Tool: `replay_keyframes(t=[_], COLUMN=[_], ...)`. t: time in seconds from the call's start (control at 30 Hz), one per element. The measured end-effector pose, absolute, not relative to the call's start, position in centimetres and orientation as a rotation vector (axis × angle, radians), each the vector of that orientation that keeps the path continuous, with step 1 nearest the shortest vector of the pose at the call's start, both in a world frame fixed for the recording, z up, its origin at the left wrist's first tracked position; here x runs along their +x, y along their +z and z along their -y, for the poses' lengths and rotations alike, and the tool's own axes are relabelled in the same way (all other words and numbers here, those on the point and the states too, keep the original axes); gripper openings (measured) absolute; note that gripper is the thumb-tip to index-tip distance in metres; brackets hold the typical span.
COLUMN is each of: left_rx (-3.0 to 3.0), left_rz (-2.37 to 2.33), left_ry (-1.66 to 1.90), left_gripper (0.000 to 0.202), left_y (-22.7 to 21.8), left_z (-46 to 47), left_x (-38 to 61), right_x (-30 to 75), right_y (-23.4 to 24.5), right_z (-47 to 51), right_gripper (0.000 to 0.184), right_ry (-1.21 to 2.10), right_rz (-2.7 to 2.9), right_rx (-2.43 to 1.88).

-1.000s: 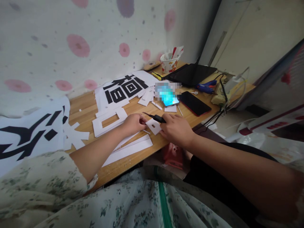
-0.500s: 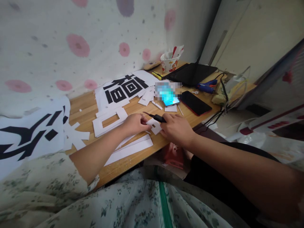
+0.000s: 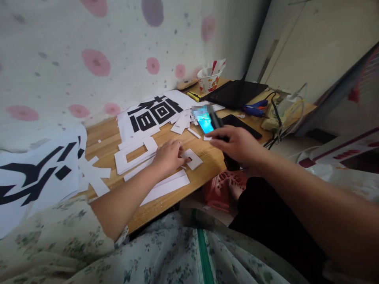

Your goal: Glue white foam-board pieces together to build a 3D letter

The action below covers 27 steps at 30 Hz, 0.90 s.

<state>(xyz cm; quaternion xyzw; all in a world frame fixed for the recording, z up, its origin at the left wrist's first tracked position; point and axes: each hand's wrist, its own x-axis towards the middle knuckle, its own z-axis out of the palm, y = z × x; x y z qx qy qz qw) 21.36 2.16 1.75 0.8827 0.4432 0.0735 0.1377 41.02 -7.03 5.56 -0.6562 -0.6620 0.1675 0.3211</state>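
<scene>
My right hand [image 3: 237, 144] is closed around a black craft knife [image 3: 217, 120], raised over the right part of the table and smeared by motion. Its handle points up in front of the lit phone [image 3: 205, 123]; the blade cannot be made out. My left hand [image 3: 170, 156] rests on the table with bent fingers and the thumb apart from them. The thumb tip reaches the left edge of a small white foam-board piece [image 3: 195, 161] with a little cut-out. Beside that hand lie a white board frame [image 3: 121, 159] and long white strips [image 3: 170, 186].
Paper with black characters [image 3: 174, 96] lies by the wall, another printed sheet [image 3: 35, 193] at left. White offcuts [image 3: 179, 124], a yellow cutter [image 3: 194, 96], a paper cup [image 3: 209, 81], a black tablet [image 3: 239, 94], a blue glue gun [image 3: 256, 107] and a power strip [image 3: 271, 123] are farther back.
My right hand has lifted the craft knife away from the small board piece, up and to the right, turning it upright. My left fingers have loosened from the piece, which lies on the table.
</scene>
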Motion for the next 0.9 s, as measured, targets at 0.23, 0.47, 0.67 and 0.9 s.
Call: replay_keyframes(t=[0.23, 0.47, 0.67, 0.9], left_rx=[2.818, 3.062, 3.176, 3.144], left_rz=[-0.832, -0.64, -0.645, -0.639], left_ry=[0.315, 0.169, -0.043, -0.084], left_gripper=[0.016, 0.03, 0.036, 0.062], left_y=[0.9, 1.2, 2.1, 1.9], left_z=[-1.7, -0.3, 1.3, 2.1], left_x=[20.9, 20.5, 20.0, 19.7], right_x=[43.3, 42.9, 42.3, 41.4], right_y=[6.6, 5.2, 4.0, 2.7], right_z=[7.8, 7.0, 7.2, 6.3], right_gripper=[0.042, 0.031, 0.041, 0.053], right_ry=[0.973, 0.981, 1.091, 1.029], right_rz=[1.061, 0.863, 1.05, 1.155], right_rx=[-1.149, -0.795, -0.932, -1.107])
